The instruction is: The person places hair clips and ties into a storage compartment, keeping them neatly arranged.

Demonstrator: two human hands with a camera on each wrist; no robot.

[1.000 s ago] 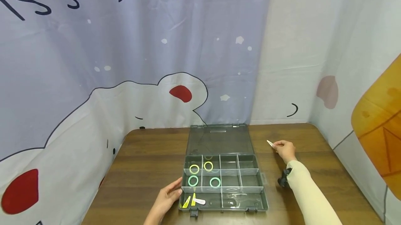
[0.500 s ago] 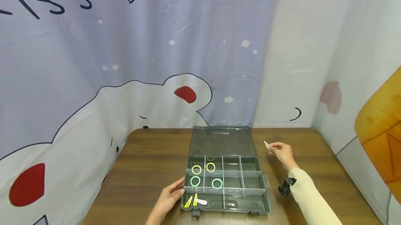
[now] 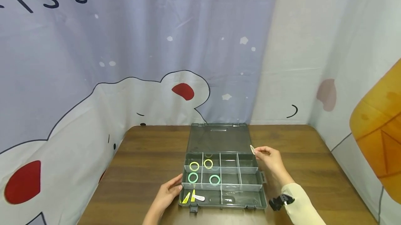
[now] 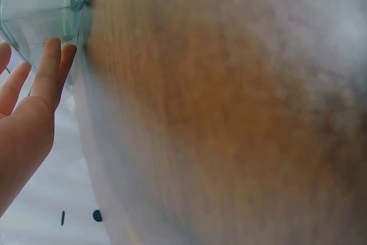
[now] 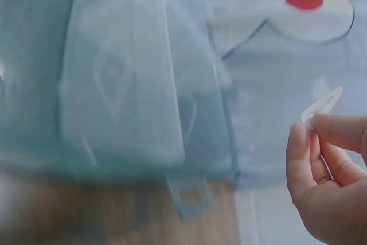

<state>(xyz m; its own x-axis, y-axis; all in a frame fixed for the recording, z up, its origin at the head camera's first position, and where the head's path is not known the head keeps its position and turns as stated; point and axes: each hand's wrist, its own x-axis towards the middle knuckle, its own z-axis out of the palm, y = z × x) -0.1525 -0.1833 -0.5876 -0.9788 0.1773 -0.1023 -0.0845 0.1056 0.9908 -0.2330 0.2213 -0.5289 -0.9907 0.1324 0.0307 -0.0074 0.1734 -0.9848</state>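
Observation:
An organizer box [image 3: 222, 185] of smoky clear plastic lies on the table, its lid [image 3: 218, 138] folded back. My left hand [image 3: 165, 194] touches the box's left wall with fairly straight fingers, which also show in the left wrist view. Between thumb and fingertips, my right hand [image 3: 271, 160] pinches a white snap hair clip [image 5: 322, 107], above the box's back right corner. Two yellow hair clips [image 3: 193, 195] and a white hair clip [image 3: 199, 198] lie in the front left compartment. Yellow rings [image 3: 194, 166] and green rings [image 3: 193, 177] lie in the left compartments behind.
The brown wooden table [image 3: 150, 155] extends to both sides of the box. A printed curtain [image 3: 150, 44] hangs behind and beside it. Two latches, one of them the left front latch [image 3: 194, 208], stick out at the box's front. A black wrist camera [image 3: 281, 201] sits on the right wrist.
My right hand has moved left with the white hair clip, from over the table to the box's back right corner. The left hand stays at the box's left side.

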